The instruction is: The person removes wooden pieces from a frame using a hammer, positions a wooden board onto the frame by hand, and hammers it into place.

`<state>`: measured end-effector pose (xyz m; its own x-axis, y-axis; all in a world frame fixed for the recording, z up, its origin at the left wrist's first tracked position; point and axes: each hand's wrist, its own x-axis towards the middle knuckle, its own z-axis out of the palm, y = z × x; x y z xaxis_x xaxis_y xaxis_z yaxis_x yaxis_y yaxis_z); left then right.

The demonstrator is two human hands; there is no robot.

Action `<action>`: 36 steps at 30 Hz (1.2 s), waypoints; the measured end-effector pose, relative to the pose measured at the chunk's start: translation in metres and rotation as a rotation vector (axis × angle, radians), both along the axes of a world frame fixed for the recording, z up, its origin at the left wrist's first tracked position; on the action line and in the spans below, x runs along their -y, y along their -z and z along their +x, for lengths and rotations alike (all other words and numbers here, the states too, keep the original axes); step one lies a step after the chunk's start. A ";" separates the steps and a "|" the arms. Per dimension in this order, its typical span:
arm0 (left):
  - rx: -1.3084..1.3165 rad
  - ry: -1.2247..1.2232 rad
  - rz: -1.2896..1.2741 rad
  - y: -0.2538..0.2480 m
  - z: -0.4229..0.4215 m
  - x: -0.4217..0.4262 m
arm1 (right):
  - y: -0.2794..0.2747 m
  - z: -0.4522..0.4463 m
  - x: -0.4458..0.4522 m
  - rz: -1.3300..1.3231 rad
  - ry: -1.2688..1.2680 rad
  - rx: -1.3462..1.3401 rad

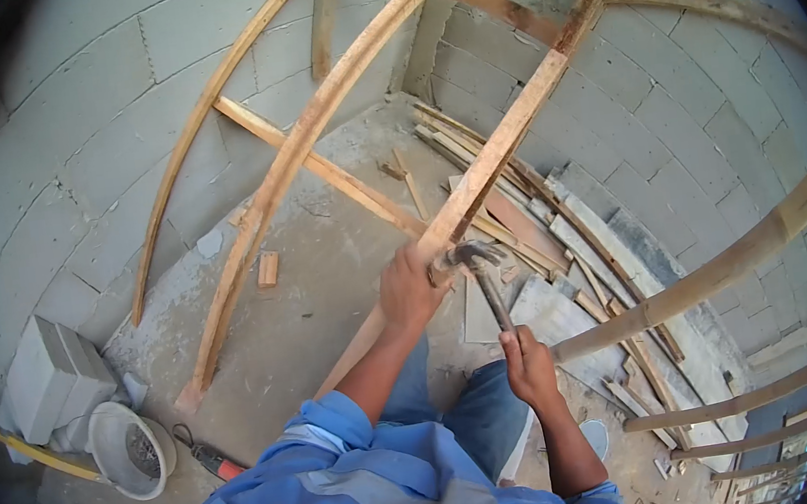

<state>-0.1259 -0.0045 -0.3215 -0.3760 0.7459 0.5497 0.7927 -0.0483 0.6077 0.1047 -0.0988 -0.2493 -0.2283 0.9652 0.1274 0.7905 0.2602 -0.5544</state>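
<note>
My right hand (530, 365) is wrapped round the handle of a claw hammer (493, 299). The hammer's head is up against the side of an upright wooden post (507, 151), just right of my other hand. My left hand (411, 293) grips this post where a wooden crosspiece (356, 189) meets it; part of the fingers is hidden, and whether a nail is there I cannot tell. Left of the post, a second long timber (295, 149) runs down to the floor, crossing the same crosspiece.
Grey block walls (104, 107) surround the corner. Loose wood strips (509, 209) lie along the right wall. Several slats (730, 282) jut in from the right. At lower left are stacked blocks (51, 376), a white bucket (133, 451) and a red-and-black power tool (213, 462).
</note>
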 end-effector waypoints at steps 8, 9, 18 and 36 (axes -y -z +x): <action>-0.043 0.013 -0.047 0.006 0.014 0.016 | 0.064 0.010 0.031 0.024 0.106 -0.767; -0.044 0.016 -0.059 0.007 0.014 0.015 | 0.060 0.007 0.030 0.014 0.124 -0.798; -0.098 0.003 -0.042 0.006 0.022 0.013 | 0.094 0.008 0.027 -0.251 0.341 -0.860; 0.053 0.451 0.257 -0.003 0.006 0.008 | 0.178 0.021 0.068 -0.494 0.414 -0.570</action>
